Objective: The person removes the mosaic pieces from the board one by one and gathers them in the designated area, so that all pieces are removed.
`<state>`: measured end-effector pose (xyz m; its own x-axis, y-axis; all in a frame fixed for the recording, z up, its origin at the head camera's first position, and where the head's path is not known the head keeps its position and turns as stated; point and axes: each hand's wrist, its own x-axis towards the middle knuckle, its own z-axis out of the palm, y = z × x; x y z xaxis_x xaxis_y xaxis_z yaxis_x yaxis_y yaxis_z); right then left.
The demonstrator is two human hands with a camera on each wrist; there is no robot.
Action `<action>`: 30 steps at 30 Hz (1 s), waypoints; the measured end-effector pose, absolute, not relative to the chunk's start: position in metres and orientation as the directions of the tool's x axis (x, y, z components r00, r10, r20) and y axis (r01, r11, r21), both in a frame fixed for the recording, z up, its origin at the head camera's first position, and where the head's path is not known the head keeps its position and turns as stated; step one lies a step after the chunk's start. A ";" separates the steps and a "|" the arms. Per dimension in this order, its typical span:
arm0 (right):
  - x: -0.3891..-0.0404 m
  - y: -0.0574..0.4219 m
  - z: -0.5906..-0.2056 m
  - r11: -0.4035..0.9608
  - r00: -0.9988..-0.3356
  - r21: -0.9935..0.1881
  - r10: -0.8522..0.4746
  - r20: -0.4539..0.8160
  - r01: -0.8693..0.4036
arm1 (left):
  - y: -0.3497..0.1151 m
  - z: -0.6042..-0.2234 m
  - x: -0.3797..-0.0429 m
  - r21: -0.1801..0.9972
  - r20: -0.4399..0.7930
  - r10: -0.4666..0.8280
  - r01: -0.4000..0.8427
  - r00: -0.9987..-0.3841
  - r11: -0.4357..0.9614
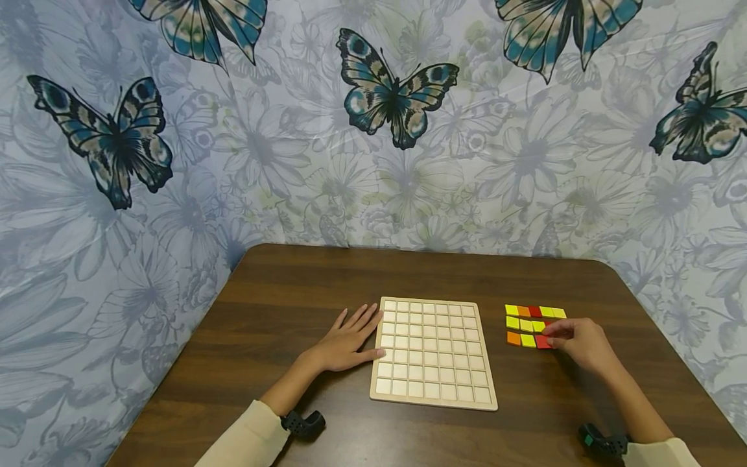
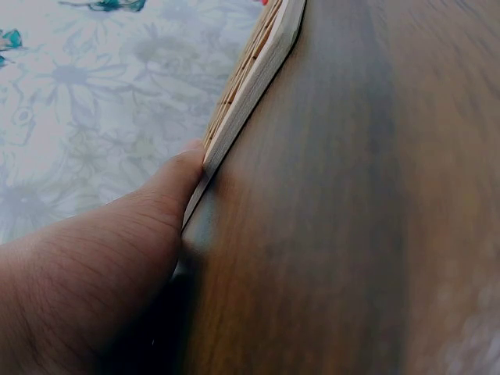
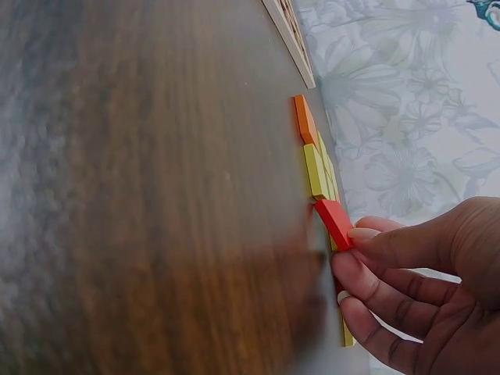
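A square wooden grid board (image 1: pixel 433 403) lies flat on the table, its cells bare pale wood. My left hand (image 1: pixel 346 344) rests at the board's left side with fingers spread, fingertips and thumb touching its edge; in the left wrist view the thumb (image 2: pixel 176 183) meets the board's side. To the right of the board are short rows of small square tiles in yellow (image 1: pixel 528 340), orange (image 1: pixel 513 338) and red. My right hand (image 1: pixel 586 344) pinches a red tile (image 3: pixel 334 225) between thumb and fingers at the nearest row's right end, where the tile looks tilted. The hand hides some neighbouring tiles.
The dark brown wooden table (image 1: pixel 292 279) has rounded far corners. Behind it hangs a pale floral cloth (image 1: pixel 373 194) printed with large butterflies. Each wrist wears a black band, the left one (image 1: pixel 303 425) near the table's front.
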<state>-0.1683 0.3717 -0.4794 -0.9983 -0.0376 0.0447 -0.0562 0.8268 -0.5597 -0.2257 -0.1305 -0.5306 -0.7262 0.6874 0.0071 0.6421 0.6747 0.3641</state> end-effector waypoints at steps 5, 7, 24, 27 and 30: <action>-0.168 0.372 -0.481 0.821 -0.998 -0.568 -0.035 0.047 -0.055 | -0.130 -0.526 -0.225 0.357 0.002 0.687 0.643 -0.726 0.678; -0.168 0.372 -0.481 0.820 -0.998 -0.570 -0.036 0.047 -0.056 | -0.130 -0.524 -0.224 0.348 -0.001 0.687 0.644 -0.727 0.682; -0.168 0.368 -0.465 0.817 -0.997 -0.573 -0.018 0.078 -0.060 | -0.133 -0.519 -0.226 0.398 -0.047 0.695 0.625 -0.718 0.672; -0.170 0.364 -0.457 0.822 -0.993 -0.563 -0.026 0.117 -0.087 | -0.138 -0.511 -0.228 0.420 -0.075 0.670 0.586 -0.738 0.693; -0.173 0.360 -0.448 0.827 -0.989 -0.551 -0.039 0.141 -0.111 | -0.144 -0.502 -0.232 0.442 -0.082 0.633 0.541 -0.769 0.715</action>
